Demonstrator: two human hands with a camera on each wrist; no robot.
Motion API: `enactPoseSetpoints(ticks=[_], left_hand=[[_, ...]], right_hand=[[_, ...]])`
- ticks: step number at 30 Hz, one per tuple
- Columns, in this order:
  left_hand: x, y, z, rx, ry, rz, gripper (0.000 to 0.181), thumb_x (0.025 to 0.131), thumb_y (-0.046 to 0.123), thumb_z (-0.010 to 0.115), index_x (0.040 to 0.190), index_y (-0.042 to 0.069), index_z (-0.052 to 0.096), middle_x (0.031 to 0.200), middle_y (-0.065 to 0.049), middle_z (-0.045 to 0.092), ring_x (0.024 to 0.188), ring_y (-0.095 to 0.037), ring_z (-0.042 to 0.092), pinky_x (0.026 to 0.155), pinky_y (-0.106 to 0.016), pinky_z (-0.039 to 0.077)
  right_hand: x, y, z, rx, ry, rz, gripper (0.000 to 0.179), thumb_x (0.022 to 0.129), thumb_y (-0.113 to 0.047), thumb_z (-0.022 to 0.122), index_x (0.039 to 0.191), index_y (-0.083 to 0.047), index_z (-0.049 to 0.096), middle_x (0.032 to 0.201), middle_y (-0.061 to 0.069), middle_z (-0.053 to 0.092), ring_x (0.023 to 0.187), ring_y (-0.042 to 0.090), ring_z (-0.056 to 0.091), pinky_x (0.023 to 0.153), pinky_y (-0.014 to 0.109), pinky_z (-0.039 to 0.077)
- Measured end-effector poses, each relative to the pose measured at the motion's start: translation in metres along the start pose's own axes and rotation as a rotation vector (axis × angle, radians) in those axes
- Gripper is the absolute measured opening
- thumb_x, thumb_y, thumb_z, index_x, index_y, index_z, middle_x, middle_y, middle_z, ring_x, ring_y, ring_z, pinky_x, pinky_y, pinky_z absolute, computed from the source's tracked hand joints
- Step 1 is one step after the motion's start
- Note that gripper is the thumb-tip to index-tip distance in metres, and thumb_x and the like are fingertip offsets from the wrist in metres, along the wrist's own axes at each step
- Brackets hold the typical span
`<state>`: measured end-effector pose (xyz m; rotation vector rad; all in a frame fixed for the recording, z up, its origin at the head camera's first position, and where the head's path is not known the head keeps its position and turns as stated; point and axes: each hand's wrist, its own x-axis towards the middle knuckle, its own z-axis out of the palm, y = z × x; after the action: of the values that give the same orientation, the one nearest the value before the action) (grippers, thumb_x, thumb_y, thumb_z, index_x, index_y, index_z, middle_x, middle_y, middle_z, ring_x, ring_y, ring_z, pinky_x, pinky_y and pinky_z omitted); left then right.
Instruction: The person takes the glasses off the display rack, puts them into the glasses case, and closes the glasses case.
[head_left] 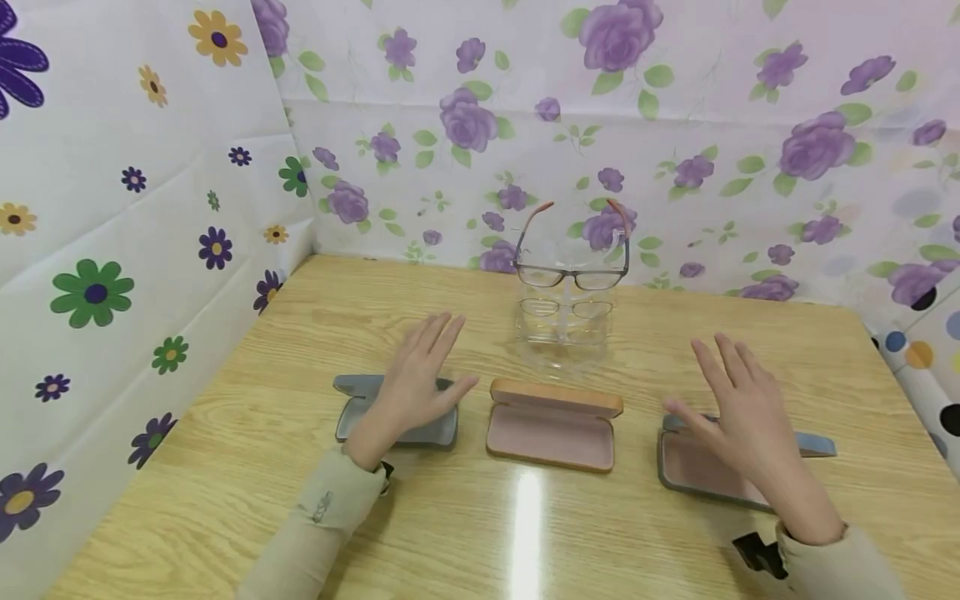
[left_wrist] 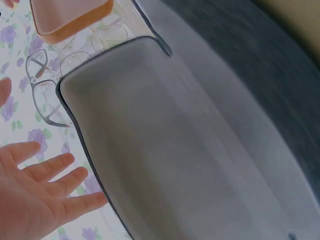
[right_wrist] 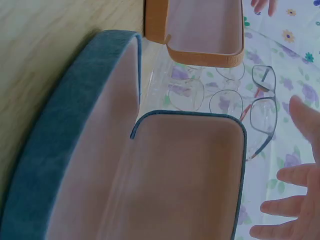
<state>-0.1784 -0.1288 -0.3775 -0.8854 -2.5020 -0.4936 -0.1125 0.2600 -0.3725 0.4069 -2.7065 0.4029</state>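
Observation:
Over a grey-blue glasses case (head_left: 352, 414), lid up, hovers my left hand (head_left: 412, 387) with fingers straight and spread. The left wrist view shows the grey lining of that case (left_wrist: 140, 140), with nothing in it. My right hand (head_left: 746, 417), fingers also extended, is above a blue case (head_left: 678, 462) with a pinkish lining (right_wrist: 180, 170). Between the hands an orange-brown case (head_left: 551, 437) stands open, its pink inside bare. Behind it, a clear display stand (head_left: 564, 358) carries dark-framed glasses (head_left: 573, 277) on top and thin wire-framed glasses (head_left: 566, 308) below. Neither hand holds anything.
The cases and stand are on a light wood-grain table (head_left: 420, 533). A purple-rose cloth (head_left: 465, 192) hangs behind it, a white flowered cloth (head_left: 172, 275) at the left, and a dotted cloth (head_left: 926, 367) at the right. Glare streaks the table near the middle.

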Motion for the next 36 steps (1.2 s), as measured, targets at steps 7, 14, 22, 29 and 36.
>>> enactPoseSetpoints(ticks=[7, 14, 22, 29, 36], left_hand=[[0.010, 0.005, 0.005, -0.149, 0.058, -0.061, 0.062, 0.087, 0.024, 0.058, 0.138, -0.002, 0.033, 0.132, -0.020, 0.043, 0.122, -0.035, 0.039, 0.100, -0.048, 0.030], [0.020, 0.007, 0.009, -0.265, 0.103, -0.111, 0.057, 0.088, 0.022, 0.058, 0.136, -0.002, 0.038, 0.132, -0.020, 0.044, 0.122, -0.034, 0.040, 0.099, -0.047, 0.032], [0.033, 0.014, 0.012, -0.358, 0.195, -0.121, 0.051, 0.085, 0.017, 0.062, 0.128, -0.005, 0.047, 0.125, -0.021, 0.051, 0.116, -0.034, 0.046, 0.094, -0.047, 0.037], [0.045, 0.018, 0.016, -0.415, 0.225, -0.170, 0.046, 0.086, 0.014, 0.060, 0.126, -0.006, 0.049, 0.123, -0.022, 0.052, 0.115, -0.033, 0.047, 0.094, -0.045, 0.038], [0.057, 0.020, 0.019, -0.475, 0.245, -0.185, 0.045, 0.086, 0.012, 0.060, 0.125, -0.006, 0.049, 0.122, -0.021, 0.053, 0.113, -0.031, 0.048, 0.092, -0.043, 0.040]], right_hand=[[0.010, -0.007, 0.001, 0.105, 0.092, -0.005, 0.072, 0.083, -0.038, 0.065, 0.139, -0.003, 0.036, 0.135, 0.029, 0.035, 0.120, 0.048, 0.033, 0.091, 0.062, 0.027], [0.021, -0.013, 0.002, 0.149, 0.146, 0.026, 0.067, 0.082, -0.033, 0.068, 0.134, 0.000, 0.043, 0.130, 0.028, 0.043, 0.113, 0.048, 0.039, 0.086, 0.061, 0.033], [0.036, -0.012, 0.012, 0.261, 0.235, 0.071, 0.054, 0.083, -0.025, 0.066, 0.126, 0.003, 0.050, 0.121, 0.028, 0.050, 0.110, 0.047, 0.044, 0.086, 0.060, 0.034], [0.048, -0.016, 0.021, 0.353, 0.306, 0.081, 0.047, 0.083, -0.016, 0.067, 0.123, 0.004, 0.054, 0.116, 0.025, 0.055, 0.100, 0.041, 0.053, 0.078, 0.053, 0.042], [0.061, -0.024, 0.023, 0.474, 0.340, 0.110, 0.045, 0.084, -0.010, 0.065, 0.124, 0.004, 0.053, 0.116, 0.023, 0.057, 0.100, 0.038, 0.056, 0.077, 0.050, 0.045]])
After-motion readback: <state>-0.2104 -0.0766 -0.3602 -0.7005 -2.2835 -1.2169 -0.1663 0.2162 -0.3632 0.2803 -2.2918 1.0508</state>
